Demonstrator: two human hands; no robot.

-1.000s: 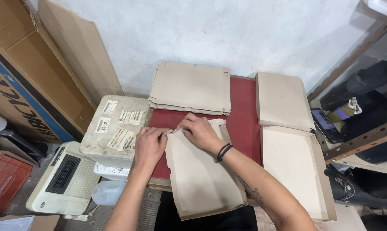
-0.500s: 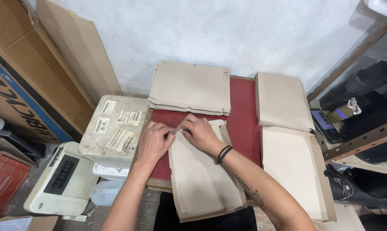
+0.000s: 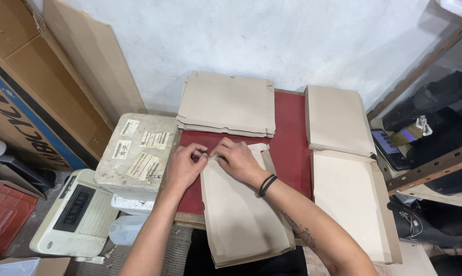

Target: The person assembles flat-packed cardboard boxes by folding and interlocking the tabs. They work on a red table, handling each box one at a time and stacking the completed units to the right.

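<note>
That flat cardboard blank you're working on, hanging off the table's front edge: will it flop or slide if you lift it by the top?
The cardboard blank is thin and creased, so it would probably bend along its folds. Its matte surface suggests little slip on the red table. Both hands, left and right, pinch its top edge; it likely weighs little.

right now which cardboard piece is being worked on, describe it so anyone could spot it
On the red table, find the beige flat cardboard piece overhanging the near edge. Unlike the other stacks, both hands, left and right, pinch its far end.
</note>
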